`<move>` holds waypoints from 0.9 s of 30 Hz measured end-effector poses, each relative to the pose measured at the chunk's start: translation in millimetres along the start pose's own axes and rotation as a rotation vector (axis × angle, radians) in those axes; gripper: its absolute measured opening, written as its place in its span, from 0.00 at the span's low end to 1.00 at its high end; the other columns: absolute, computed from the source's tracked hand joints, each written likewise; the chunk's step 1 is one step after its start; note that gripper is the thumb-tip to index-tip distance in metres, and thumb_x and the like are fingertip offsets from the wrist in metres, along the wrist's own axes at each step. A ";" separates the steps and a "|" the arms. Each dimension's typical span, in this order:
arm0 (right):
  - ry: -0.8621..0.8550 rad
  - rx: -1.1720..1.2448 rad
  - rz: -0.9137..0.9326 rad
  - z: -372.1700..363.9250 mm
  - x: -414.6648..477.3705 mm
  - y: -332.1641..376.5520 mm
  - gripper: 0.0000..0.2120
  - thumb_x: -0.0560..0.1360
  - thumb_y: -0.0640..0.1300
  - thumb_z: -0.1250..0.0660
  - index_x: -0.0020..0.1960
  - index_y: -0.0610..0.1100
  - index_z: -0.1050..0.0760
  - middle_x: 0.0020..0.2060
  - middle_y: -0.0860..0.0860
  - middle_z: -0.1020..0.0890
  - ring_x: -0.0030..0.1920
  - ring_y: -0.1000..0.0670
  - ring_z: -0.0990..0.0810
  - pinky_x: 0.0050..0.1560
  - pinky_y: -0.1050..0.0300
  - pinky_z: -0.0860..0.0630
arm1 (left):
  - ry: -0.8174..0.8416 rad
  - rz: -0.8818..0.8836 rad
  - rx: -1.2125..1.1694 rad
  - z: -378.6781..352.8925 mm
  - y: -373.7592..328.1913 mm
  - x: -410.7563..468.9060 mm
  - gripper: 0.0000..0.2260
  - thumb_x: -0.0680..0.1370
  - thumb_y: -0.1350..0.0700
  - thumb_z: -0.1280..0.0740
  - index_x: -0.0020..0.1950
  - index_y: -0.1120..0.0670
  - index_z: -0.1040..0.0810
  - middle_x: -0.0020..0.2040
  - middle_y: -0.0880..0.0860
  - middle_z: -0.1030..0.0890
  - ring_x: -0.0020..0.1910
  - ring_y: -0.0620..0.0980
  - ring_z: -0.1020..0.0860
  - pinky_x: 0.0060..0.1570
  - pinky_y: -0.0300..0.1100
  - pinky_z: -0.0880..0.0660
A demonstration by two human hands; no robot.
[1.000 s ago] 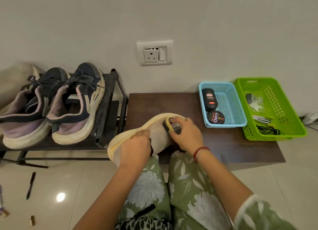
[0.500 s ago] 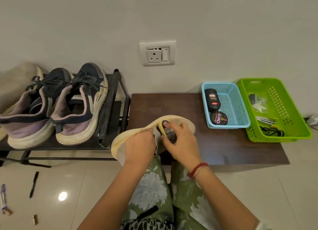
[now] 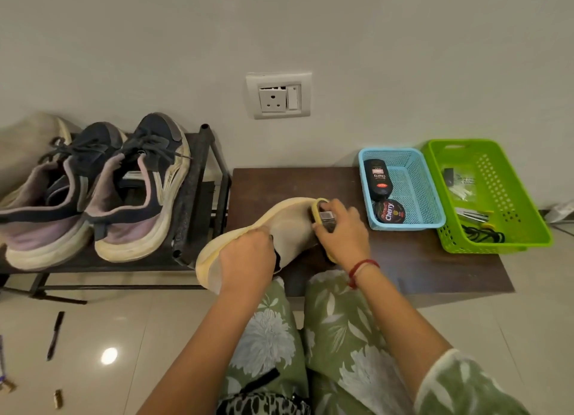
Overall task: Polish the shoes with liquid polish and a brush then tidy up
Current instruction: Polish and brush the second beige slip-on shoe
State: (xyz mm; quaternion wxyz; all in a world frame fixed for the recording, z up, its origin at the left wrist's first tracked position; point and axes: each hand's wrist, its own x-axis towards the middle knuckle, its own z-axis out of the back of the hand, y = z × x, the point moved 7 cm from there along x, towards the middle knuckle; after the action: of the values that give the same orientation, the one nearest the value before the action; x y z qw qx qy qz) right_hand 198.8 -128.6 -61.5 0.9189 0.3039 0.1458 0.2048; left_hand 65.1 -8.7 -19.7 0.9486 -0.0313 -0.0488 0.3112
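From the head camera, you sit facing the low dark table (image 3: 419,259), your knees in green floral cloth just short of its near edge. Your left hand (image 3: 248,256) grips the beige shoe (image 3: 289,222) at its heel end, fingers curled over the upper with the tips hidden from view. The shoe lies tilted over the table's near left corner, its heel hanging past the edge toward you and its toe pointing in over the tabletop. Your right hand (image 3: 341,234), with a red thread (image 3: 362,267) round the wrist, is closed round the brush (image 3: 323,217), thumb on one side and fingers on the other, and holds it against the toe part of the shoe. On the far right part of the table stands the blue basket (image 3: 407,226). Inside it, the liquid polish bottle (image 3: 377,180) lies on its side along the left wall, and the round polish tin (image 3: 389,211) lies just nearer to you, touching or almost touching the bottle. The green basket (image 3: 497,246) sits at the table's right end, just beside the blue one, with small items and a dark cord inside that are too small to name. Just left of the table is the shoe rack (image 3: 192,197), carrying a pair of dark and lilac sneakers (image 3: 139,197) side by side, toes toward the wall. The wall socket (image 3: 278,95) is on the wall above the table's far left corner. A pen (image 3: 55,335) lies on the floor well to the left of the table, on your side of the rack.
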 end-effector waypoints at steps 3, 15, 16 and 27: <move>0.115 0.080 0.239 -15.6 -32.6 36.5 0.18 0.73 0.52 0.31 0.62 0.56 0.28 0.52 0.50 0.28 0.50 0.46 0.25 0.47 0.56 0.29 | 0.123 0.023 0.043 -1.0 0.1 -7.9 0.05 0.67 0.60 0.26 0.35 0.52 0.21 0.23 0.49 0.25 0.18 0.48 0.28 0.23 0.30 0.57; -0.002 0.053 0.046 -5.4 -11.3 -6.2 0.17 0.73 0.51 0.32 0.61 0.50 0.28 0.53 0.44 0.25 0.54 0.42 0.24 0.51 0.53 0.29 | 0.122 -0.028 0.038 -0.9 -6.0 -13.8 0.12 0.55 0.65 0.22 0.27 0.53 0.23 0.18 0.49 0.30 0.13 0.46 0.39 0.30 0.26 0.62; -0.032 0.087 -0.078 1.0 -1.5 -22.0 0.18 0.73 0.51 0.32 0.61 0.50 0.29 0.53 0.43 0.25 0.54 0.40 0.23 0.51 0.52 0.28 | 0.059 -0.021 0.057 2.0 -4.6 -9.9 0.14 0.53 0.66 0.22 0.25 0.53 0.24 0.18 0.49 0.31 0.13 0.46 0.40 0.31 0.26 0.61; 0.062 0.730 -0.061 -16.0 -88.8 27.0 0.14 0.70 0.49 0.27 0.52 0.53 0.26 0.46 0.53 0.20 0.47 0.53 0.21 0.48 0.57 0.24 | 0.223 -0.024 0.091 14.5 -7.1 -1.9 0.07 0.79 0.59 0.41 0.50 0.56 0.23 0.47 0.55 0.19 0.46 0.56 0.21 0.36 0.43 0.33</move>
State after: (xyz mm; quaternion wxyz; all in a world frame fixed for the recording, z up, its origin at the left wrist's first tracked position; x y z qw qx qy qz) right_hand 107.2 -142.1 -44.4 0.7506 0.6011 0.2463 0.1207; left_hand 66.2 -15.2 -4.8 0.9522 -0.0223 0.0708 0.2962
